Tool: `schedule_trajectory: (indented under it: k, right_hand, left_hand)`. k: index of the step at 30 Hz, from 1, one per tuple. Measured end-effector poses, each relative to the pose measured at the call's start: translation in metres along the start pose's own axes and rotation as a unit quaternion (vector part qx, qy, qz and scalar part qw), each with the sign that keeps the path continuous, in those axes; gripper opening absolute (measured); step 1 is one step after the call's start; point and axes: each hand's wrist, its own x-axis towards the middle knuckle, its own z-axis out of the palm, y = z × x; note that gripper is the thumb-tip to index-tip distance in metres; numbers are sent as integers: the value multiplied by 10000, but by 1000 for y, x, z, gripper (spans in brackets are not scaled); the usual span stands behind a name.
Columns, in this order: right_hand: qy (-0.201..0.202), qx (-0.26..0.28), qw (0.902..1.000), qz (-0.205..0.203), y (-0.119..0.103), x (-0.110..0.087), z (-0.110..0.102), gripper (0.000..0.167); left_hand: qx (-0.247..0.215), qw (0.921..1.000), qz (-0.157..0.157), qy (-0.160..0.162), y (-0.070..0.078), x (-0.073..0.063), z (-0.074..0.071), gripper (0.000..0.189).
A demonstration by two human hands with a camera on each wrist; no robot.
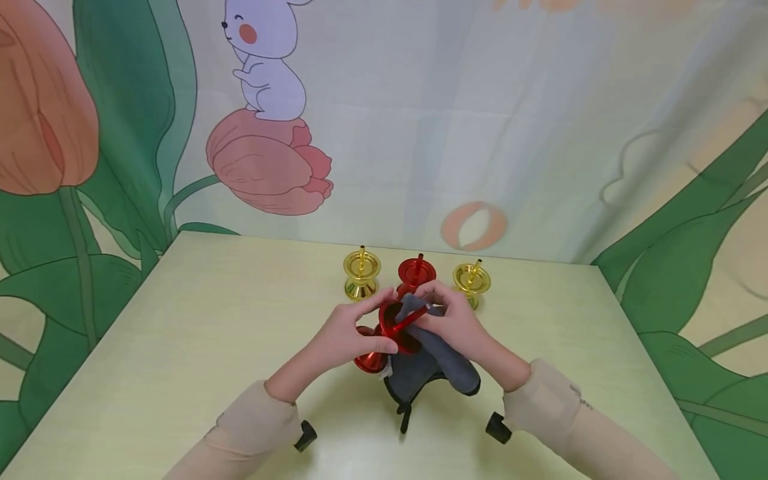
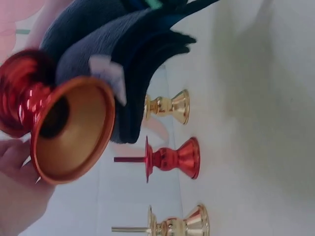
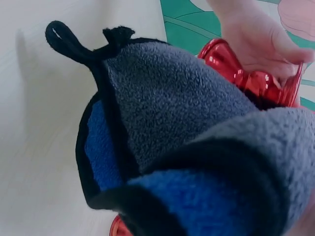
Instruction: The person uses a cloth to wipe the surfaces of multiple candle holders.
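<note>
My left hand (image 1: 342, 337) grips a shiny red candle holder (image 1: 371, 361) by its dish rim, tilted so that its thin upright tube points to the right. In the left wrist view the hollow underside of its base (image 2: 81, 132) faces the camera. A folded grey cloth (image 1: 447, 360) with a blue reverse and black edging is held in my right hand (image 1: 459, 323), pressed to the dish beside the tube. The cloth's lower part hangs below the holder, with a black loop (image 3: 64, 42) at one corner. In the right wrist view the cloth hides most of the right hand.
Behind the hands stand a gold candle holder (image 1: 361, 288), a red one (image 1: 417, 270) and another gold one (image 1: 471, 279), in a row on the pale table (image 1: 240, 320). A printed curtain (image 1: 390, 133) hangs at the table's far edge.
</note>
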Motion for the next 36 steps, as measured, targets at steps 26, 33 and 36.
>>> schedule_trajectory:
  k: [26, 33, 36]
  right_hand:
    - [254, -49, 9995, -155, 12, 3, -1, 23]
    - [668, -8, 9976, 206, 16, 5, 2, 22]
    - [883, 0, 9953, 409, 16, 5, 4, 23]
  left_hand:
    - [927, 9910, 926, 254, -2, -1, 13, 80]
    - [1606, 9741, 1132, 1122, -7, 2, 22, 71]
    - [1898, 9646, 1279, 1310, -10, 2, 27, 69]
